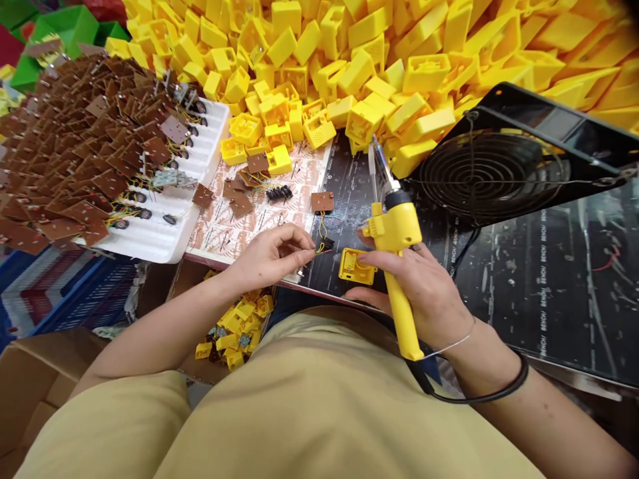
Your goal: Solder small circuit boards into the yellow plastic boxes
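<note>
My left hand [272,256] is closed in a pinch on thin wires [321,241] at the bench's front edge. The yellow and dark wires run up to a small brown circuit board [323,201] lying on the black bench top. A small black part [327,244] sits by the fingertips. My right hand [432,289] grips a yellow soldering gun [399,229], its metal tip pointing up and away. A small open yellow plastic case [351,267] lies under the right thumb, which seems to touch it. The gun hides some of the right fingers.
A large heap of yellow cases [359,73] covers the back. Brown boards [84,146] are piled on a white foam tray [192,199] at left. A black fan [479,173] stands at right. Below the bench, more yellow cases [239,322] lie in a box.
</note>
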A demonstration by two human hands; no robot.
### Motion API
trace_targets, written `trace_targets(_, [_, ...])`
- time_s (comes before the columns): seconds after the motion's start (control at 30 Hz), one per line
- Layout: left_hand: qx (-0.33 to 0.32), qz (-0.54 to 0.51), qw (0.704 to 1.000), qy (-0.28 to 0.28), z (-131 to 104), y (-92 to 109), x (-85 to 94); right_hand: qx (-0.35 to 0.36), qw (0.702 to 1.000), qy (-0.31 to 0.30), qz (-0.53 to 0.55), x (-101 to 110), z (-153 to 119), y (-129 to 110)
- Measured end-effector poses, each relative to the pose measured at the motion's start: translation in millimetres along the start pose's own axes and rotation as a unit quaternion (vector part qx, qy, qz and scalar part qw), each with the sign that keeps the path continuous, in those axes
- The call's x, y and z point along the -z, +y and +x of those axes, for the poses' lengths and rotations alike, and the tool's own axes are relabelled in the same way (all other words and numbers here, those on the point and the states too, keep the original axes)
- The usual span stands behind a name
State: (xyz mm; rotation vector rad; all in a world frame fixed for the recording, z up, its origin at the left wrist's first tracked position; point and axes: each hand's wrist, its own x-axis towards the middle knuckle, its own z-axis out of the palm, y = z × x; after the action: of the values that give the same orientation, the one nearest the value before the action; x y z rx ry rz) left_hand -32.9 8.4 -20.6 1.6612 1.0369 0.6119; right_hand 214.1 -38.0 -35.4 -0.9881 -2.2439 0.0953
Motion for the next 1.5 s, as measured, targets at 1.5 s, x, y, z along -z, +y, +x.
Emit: trace_targets(1.5, [-0.237,0.351,0.9,0.1,2,-6,-23.4,-0.119,0.982,0.143,-0.022,52,-15,-26])
